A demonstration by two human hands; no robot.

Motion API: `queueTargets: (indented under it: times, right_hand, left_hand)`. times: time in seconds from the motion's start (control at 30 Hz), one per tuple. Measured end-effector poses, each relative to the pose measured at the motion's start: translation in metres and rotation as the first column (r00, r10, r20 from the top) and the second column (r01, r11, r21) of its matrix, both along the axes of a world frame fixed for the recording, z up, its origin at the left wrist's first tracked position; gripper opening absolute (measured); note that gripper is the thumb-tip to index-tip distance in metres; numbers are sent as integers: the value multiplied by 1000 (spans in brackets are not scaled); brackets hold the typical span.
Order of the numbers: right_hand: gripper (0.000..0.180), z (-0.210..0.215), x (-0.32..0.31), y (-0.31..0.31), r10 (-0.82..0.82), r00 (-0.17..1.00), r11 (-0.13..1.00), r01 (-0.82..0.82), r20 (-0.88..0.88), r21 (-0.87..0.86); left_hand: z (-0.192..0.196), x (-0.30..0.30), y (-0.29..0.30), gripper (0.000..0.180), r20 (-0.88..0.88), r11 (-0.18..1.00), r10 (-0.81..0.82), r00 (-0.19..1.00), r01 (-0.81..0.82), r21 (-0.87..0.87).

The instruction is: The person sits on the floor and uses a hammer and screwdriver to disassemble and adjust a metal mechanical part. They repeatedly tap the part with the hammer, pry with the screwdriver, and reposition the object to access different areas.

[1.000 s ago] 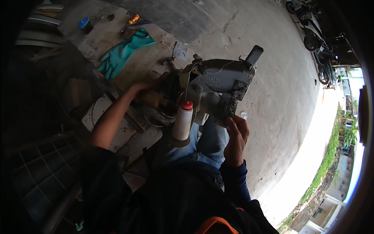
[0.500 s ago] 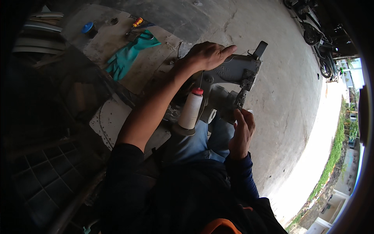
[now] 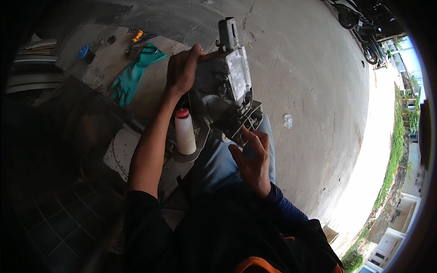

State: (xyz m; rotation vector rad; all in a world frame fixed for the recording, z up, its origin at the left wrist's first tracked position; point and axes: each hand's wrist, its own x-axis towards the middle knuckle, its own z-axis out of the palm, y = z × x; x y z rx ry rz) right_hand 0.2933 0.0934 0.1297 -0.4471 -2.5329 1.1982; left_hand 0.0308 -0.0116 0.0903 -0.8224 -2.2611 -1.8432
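A grey metal sewing machine [image 3: 218, 75] stands tilted above my jeans-covered leg. My left hand [image 3: 182, 70] is closed around the upper left side of its body, with the thumb pointing up. On the machine's left side stands a cone of white thread [image 3: 185, 136] with a red top, on a round base. Below the machine's needle end, my right hand [image 3: 256, 166] has its thumb and fingers apart. Its index fingertip reaches the metal parts there; whether it touches them I cannot tell. Nothing shows in that hand.
A worn board [image 3: 100, 68] at the far left bears a teal rubber glove [image 3: 134, 75], a yellow-and-red-handled screwdriver [image 3: 137, 35] and a blue-lidded jar [image 3: 83, 51]. Crumpled clear plastic [image 3: 287, 121] lies on the concrete floor [image 3: 314, 91]. Motorcycles [image 3: 348, 18] stand at the far right.
The machine has turned, so its end face now shows, and sits further left in view. My left hand moved left with it. My right hand also shifted left, its fingers spreading.
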Motion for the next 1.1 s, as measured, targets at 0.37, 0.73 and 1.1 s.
queueTargets:
  times: [0.37, 0.73, 1.1]
  right_hand:
    - [120, -37, -23, 32, 46, 990, 994, -32, -137, 102]
    - [120, -40, -47, 41, 195, 935, 977, -212, -295, -26]
    - [105, -15, -85, 11, 146, 924, 989, -139, -352, 46]
  left_hand:
    - [-41, -32, -30, 24, -687, 996, 41, 725, -88, -34]
    - [-53, -55, -65, 63, 426, 879, -276, 862, 47, 474]
    - [27, -34, -74, 61, 450, 797, 151, 880, -377, 472]
